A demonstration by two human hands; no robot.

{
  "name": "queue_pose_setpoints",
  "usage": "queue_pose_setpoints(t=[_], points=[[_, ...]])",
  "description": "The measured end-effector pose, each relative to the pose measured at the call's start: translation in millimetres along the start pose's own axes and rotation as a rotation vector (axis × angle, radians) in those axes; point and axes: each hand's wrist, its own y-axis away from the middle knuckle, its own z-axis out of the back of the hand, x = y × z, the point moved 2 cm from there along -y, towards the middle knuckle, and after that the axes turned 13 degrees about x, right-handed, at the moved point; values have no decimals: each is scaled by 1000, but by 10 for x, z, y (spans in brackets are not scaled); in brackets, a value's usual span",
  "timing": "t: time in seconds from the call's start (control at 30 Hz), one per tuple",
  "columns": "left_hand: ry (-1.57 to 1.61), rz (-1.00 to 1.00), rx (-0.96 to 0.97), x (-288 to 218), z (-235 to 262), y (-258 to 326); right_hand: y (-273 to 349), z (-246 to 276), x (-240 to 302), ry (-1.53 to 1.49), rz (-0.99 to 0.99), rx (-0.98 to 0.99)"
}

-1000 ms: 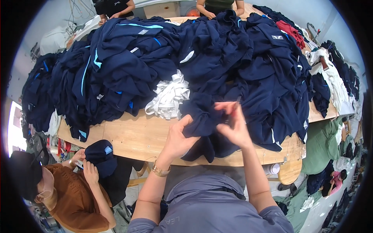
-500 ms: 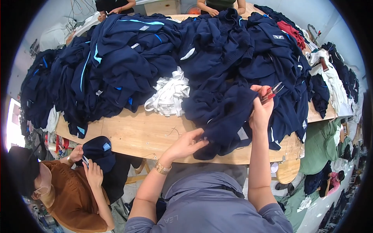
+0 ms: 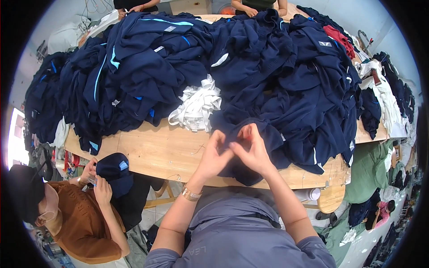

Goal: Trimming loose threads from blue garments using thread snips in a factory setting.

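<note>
Here's the navy garment, bunched at the near edge of the wooden table, its lower fold hanging just over the rim. Both hands are on it, meeting right at the middle. The left hand comes in with fingers curled and pressed together, pinching a bit of the dark cloth at the fingertips. The right hand mirrors it, fingers drawn tight, nipping the same spot, so the two sets of fingertips touch. A gold-coloured bracelet sits on the left wrist.

Just beyond the hands, a loose heap of white strips lies on the table, touching the navy pile. Behind and to both sides, the big mound of navy clothes covers most of the tabletop, some pieces with light blue stripes. A red piece shows at the far right, and white garments hang off the right end.

Down at lower left, another person in a brown top sits below the table, both hands on a dark blue cap-like piece. At the far edge, two more people's hands rest by the pile.
</note>
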Motion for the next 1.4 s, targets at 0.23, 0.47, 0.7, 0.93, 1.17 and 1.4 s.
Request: queue_pose_setpoints(t=[0.23, 0.47, 0.7, 0.93, 1.17, 1.4], points=[[392, 36, 378, -68, -64, -63, -137, 204, -310, -498, -33, -97], [-278, 117, 263, 90, -194, -141, -213, 376, -462, -661, -1, -428], [642, 234, -105, 584, -73, -167, -323, 441, -341, -706, 28, -373], [1078, 245, 26, 120, 302, -273, 85, -44, 89, 259, 141, 5], [889, 124, -28, -178, 369, -286, 125, 108, -142, -411, 12, -287], [893, 151, 39, -356, 263, -258, 76, 197, 148, -486, -34, -357]])
